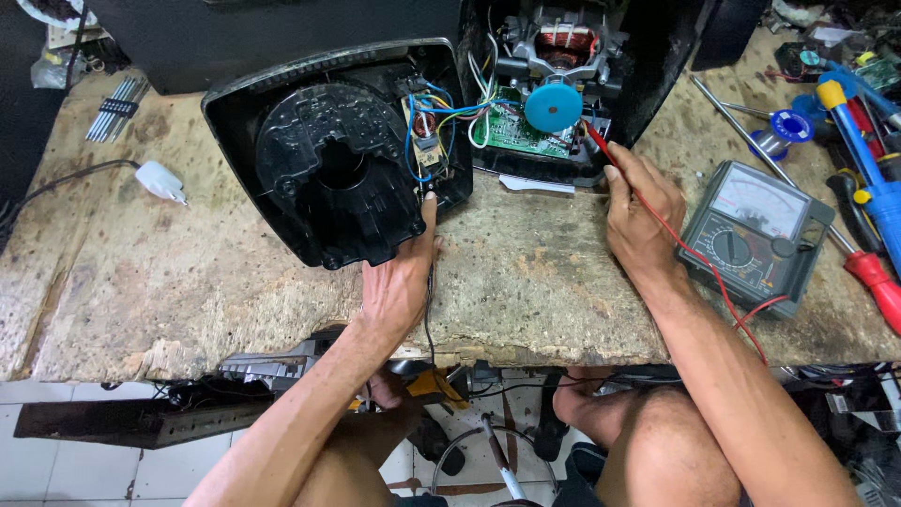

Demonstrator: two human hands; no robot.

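Probing an opened appliance near the table's far edge

Right hand (638, 221) pinches the red probe (595, 143) at the green circuit board (511, 131); left hand (402, 282), fingers together, presses a black probe against the black housing (338, 155). Better keep both tips steady, analog multimeter (755, 235) in sight.

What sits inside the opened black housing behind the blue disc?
Behind the blue disc a motor with copper windings shows, with a green circuit board and coloured wires below it. The disc covers the motor's lower front.

A black housing (328, 150), green circuit board (511, 131), blue disc (553, 106), red probe (598, 144) and grey meter (755, 235) sit on a mottled tan table (526, 282).
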